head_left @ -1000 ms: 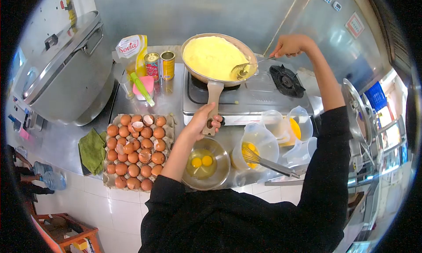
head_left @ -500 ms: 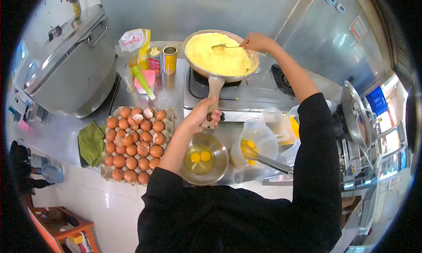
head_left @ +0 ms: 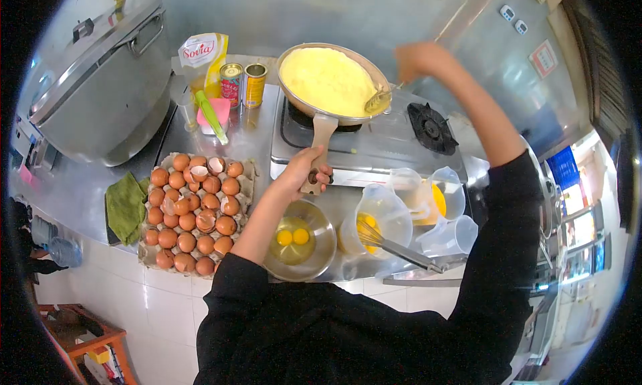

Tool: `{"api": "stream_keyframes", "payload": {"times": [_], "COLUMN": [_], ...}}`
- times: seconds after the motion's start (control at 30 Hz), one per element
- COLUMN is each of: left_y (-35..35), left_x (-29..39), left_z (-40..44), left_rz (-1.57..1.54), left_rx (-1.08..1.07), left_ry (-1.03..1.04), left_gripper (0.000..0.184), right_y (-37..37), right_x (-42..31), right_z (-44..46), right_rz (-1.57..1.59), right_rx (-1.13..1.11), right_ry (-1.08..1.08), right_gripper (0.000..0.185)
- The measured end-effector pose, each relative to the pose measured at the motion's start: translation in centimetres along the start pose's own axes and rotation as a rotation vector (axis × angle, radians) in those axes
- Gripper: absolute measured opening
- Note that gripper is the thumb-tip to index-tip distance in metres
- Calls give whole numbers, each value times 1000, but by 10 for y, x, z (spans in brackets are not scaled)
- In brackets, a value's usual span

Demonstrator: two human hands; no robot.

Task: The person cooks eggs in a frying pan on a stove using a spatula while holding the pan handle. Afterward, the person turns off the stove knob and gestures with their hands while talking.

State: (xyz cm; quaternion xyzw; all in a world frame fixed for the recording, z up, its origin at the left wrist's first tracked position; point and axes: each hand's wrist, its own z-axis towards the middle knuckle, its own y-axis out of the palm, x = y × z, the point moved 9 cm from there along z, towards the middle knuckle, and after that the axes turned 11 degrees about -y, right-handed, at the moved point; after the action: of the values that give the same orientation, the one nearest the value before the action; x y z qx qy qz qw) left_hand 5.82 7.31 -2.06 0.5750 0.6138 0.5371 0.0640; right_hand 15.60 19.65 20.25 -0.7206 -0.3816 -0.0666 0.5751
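My left hand (head_left: 307,173) is wrapped round the handle of a frying pan (head_left: 326,132), tilted over the stove's left burner. A thick yellow mass (head_left: 328,81) fills most of the pan. My right hand (head_left: 418,61), blurred by motion, is closed on a fork (head_left: 379,100) whose head rests at the pan's right edge. Below the pan, a metal bowl (head_left: 324,251) holds two yolks in clear egg white. Beside it stands a clear pitcher (head_left: 394,214) with yellow liquid and a whisk (head_left: 406,252) in it.
An egg tray (head_left: 246,178) with several eggs and broken shells lies left of the bowl, beside a green cloth (head_left: 126,208). Two cans (head_left: 254,85) and a pouch (head_left: 212,64) stand behind. A large pot (head_left: 107,97) is far left; more pitchers (head_left: 449,235) stand at right.
My right hand has moved the fork from over the middle of the yellow mass back to the pan's right edge. My left hand keeps its hold on the handle.
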Motion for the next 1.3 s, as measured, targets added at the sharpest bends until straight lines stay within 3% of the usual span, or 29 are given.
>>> {"api": "stream_keyframes", "payload": {"times": [0.23,0.47,0.6,0.8,1.0,1.2,1.3], "left_y": [2,0,0,0,0,0,-2], "left_x": [3,1,2,-2,1,5,6], "left_z": [-2,-2,0,4,4,-3,-2], "left_rz": [18,38,21,-28,-57,2,37], "left_rx": [-64,-17,-33,-32,-75,-46,-25], "left_ry": [21,-9,-11,-18,32,42,7], "left_gripper": [17,19,17,19,17,16,17], "right_y": [18,31,7,-42,3,22,13], "right_x": [-37,-13,-8,-18,-65,-84,-71], "right_z": [23,56,27,-13,29,57,65], "right_rz": [2,7,-9,-196,-156,-210,-263], "right_rx": [187,406,492,144,33,273,480], "right_ry": [72,-27,-35,94,68,64,-49], "right_gripper": [17,15,15,14,12,11,11]}}
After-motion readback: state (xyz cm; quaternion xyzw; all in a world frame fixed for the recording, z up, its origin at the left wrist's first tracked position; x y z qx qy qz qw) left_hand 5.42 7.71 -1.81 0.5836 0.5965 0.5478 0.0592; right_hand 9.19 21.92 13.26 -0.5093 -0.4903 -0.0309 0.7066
